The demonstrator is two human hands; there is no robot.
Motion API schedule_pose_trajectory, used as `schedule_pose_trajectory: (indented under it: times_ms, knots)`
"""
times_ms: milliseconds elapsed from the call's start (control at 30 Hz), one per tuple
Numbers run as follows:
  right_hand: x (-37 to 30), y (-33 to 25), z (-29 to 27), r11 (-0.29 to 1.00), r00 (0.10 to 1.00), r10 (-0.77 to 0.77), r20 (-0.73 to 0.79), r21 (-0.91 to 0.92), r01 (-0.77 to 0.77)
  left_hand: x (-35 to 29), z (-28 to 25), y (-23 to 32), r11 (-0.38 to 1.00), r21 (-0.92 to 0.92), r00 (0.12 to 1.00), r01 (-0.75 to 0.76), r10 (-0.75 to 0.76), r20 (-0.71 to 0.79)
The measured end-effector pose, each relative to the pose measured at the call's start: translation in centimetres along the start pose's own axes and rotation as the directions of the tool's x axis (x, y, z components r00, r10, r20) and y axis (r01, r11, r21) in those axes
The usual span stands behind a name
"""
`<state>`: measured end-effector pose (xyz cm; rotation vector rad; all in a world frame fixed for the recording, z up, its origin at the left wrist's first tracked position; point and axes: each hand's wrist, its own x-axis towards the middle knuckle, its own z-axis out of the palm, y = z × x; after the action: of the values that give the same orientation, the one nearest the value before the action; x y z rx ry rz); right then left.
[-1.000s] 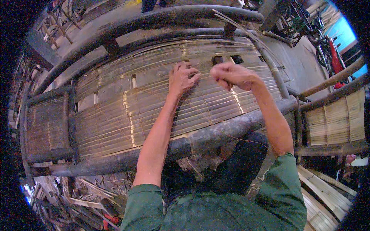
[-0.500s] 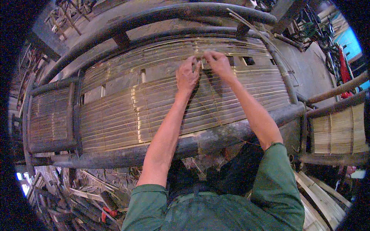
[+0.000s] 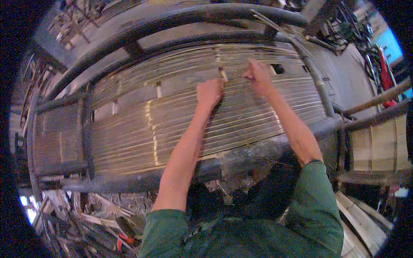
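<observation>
In front of me lies a long bench seat of thin bamboo slats, set in a frame of thick dark bamboo poles. My left hand is closed at the near edge of the gap that runs across the slats, beside a pale upright cross-piece. My right hand is raised a little over the far slats, its fingers pinched together. What either hand grips, if anything, is too small and blurred to make out.
Dark curved poles form the far rail. Loose bamboo strips stick out at the upper right corner. A second slatted piece stands at right. Split bamboo and a red-handled tool lie at lower left.
My hands, close together over the gap before, have parted. The right has moved to the right; the left has come slightly nearer me and its fingers have curled in.
</observation>
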<state>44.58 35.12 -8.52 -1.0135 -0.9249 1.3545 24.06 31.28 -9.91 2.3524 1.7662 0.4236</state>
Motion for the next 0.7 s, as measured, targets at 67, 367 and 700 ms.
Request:
schedule_pose_trajectory:
  times_ms: [67, 367, 700]
  knots:
    - [-5.4, 0.0, 5.5, 0.829, 0.992, -0.106, 0.061, -0.545, 0.122, -1.2, 0.4, -2.2, 0.984, -0.146, 0.992, -0.1, 0.087, -0.092]
    - [-11.1, -4.9, -1.3, 0.424, 0.885, -0.264, 0.383, -0.778, 0.463, -1.0, -0.9, -1.7, 0.993, -0.075, 0.996, 0.091, -0.092, -0.012]
    - [-5.6, -4.3, -11.6, -0.12, 0.909, -0.299, 0.29, -0.956, 0.266, -0.7, 0.2, -1.6, 0.999, -0.012, 0.99, 0.051, -0.052, -0.132]
